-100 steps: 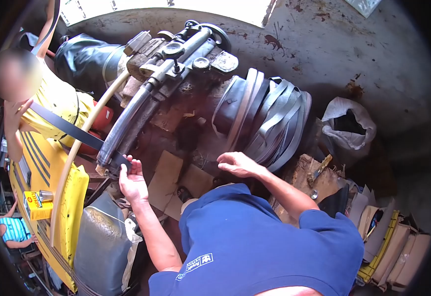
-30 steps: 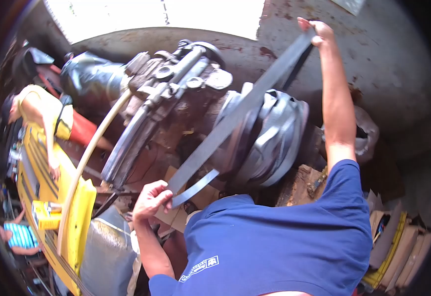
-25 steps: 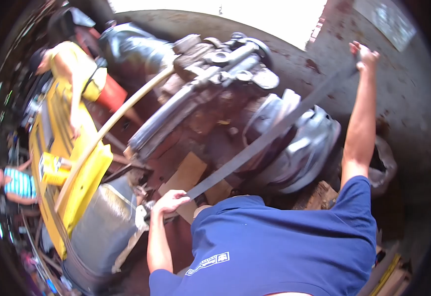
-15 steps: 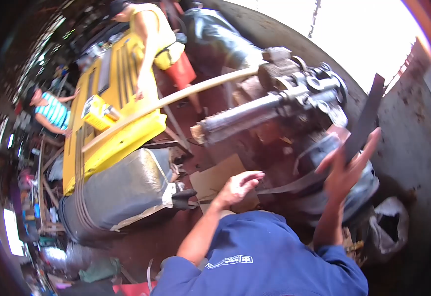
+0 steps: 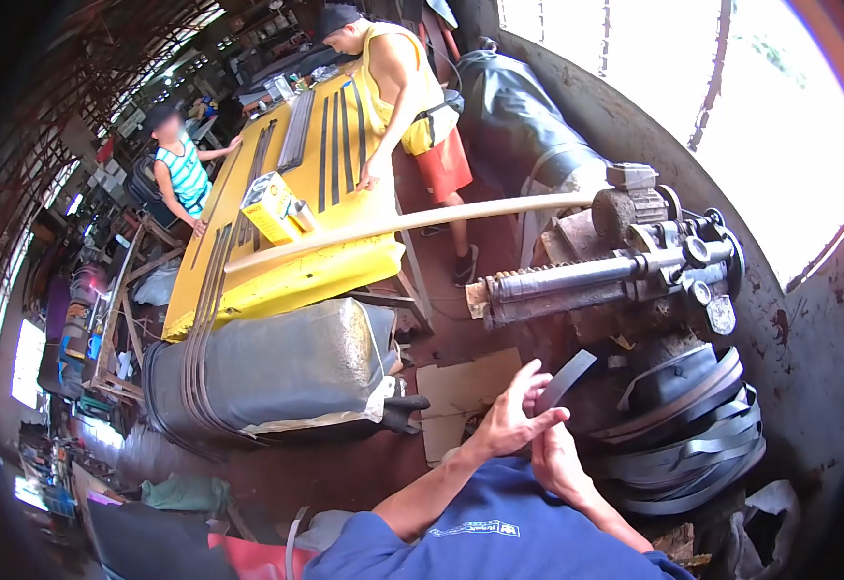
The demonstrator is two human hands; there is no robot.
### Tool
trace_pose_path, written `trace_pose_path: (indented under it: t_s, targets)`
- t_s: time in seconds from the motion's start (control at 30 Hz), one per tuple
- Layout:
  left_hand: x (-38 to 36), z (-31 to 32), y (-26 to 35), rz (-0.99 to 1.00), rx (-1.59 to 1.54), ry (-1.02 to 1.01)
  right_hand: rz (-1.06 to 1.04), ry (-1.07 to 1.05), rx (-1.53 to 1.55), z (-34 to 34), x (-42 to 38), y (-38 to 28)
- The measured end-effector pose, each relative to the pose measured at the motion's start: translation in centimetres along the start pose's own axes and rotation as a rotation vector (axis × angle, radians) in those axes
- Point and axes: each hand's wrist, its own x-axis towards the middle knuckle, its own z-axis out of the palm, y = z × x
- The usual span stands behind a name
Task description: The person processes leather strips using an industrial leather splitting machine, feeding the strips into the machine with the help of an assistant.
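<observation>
In front of my chest, my two hands are together at one flat grey strip [image 5: 571, 375], its free end slanting up and to the right. My left hand [image 5: 509, 418] is closed about its lower part, thumb pointing right. My right hand [image 5: 557, 462] meets it from below, closed at the strip's lower end; its fingers are partly hidden behind my left hand. Right of my hands lies a pile of coiled grey strips [image 5: 683, 464]. A flat piece of cardboard [image 5: 451, 396] rests on the floor beyond my left hand.
A greasy machine with a long roller [image 5: 567, 280] stands ahead. A yellow table [image 5: 296, 155] carries dark strips and a yellow box [image 5: 269, 205]; two people are beside it. A curved pale pole [image 5: 412, 220] spans table and machine. A grey-wrapped bundle [image 5: 277, 362] lies left.
My hands were apart, with a dark strip raised by my spread right hand. They have come together at the grey strip, my right hand moving left and down. The view has shifted.
</observation>
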Motion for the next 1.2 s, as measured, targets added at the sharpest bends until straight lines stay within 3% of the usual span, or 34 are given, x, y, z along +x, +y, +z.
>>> trace_pose_path:
  t_s: [0.03,0.13,0.17,0.33,0.4,0.47,0.53,0.57,0.67,0.87,1.2]
  targets:
    - [0.0,0.4,-1.0,-0.100,-0.091,-0.030,-0.204,-0.013,-0.239,-0.5,1.2,-1.8]
    - [0.5,0.5,-3.4,-0.018,-0.184,0.191,0.174,-0.179,-0.459,-0.6,1.8,-4.6]
    - [1.1,0.2,-3.8,0.028,-0.243,0.274,0.116,-0.061,-0.453,-0.2,1.7,-4.4]
    - [1.7,-2.2,-2.9,-0.106,-0.287,0.237,0.143,0.090,0.071,0.9,2.1,-1.5]
    - [2.6,-2.3,-4.5,-0.105,-0.463,0.134,0.539,-0.041,0.417,0.7,2.0,-0.3]
    - [3.3,-1.5,-4.3,-0.031,-0.221,0.259,0.514,-0.076,0.410,0.6,2.4,0.6]
    - [3.9,-1.5,-5.5,-0.169,-0.225,0.283,0.442,-0.015,0.592,1.0,2.8,1.8]
    - [3.8,-1.8,-3.2,-0.310,-0.274,0.233,0.434,-0.007,0.623,0.9,3.0,2.0]
    - [4.8,-0.8,-5.5,-0.129,-0.500,0.278,0.422,-0.006,0.690,0.6,4.0,2.3]
    - [6.5,-1.7,-5.7,-0.185,-0.493,0.165,0.420,0.017,0.835,1.2,5.3,4.1]
    - [7.8,-1.7,-6.9,-0.199,-0.503,0.107,0.477,0.035,0.764,0.3,5.8,4.9]
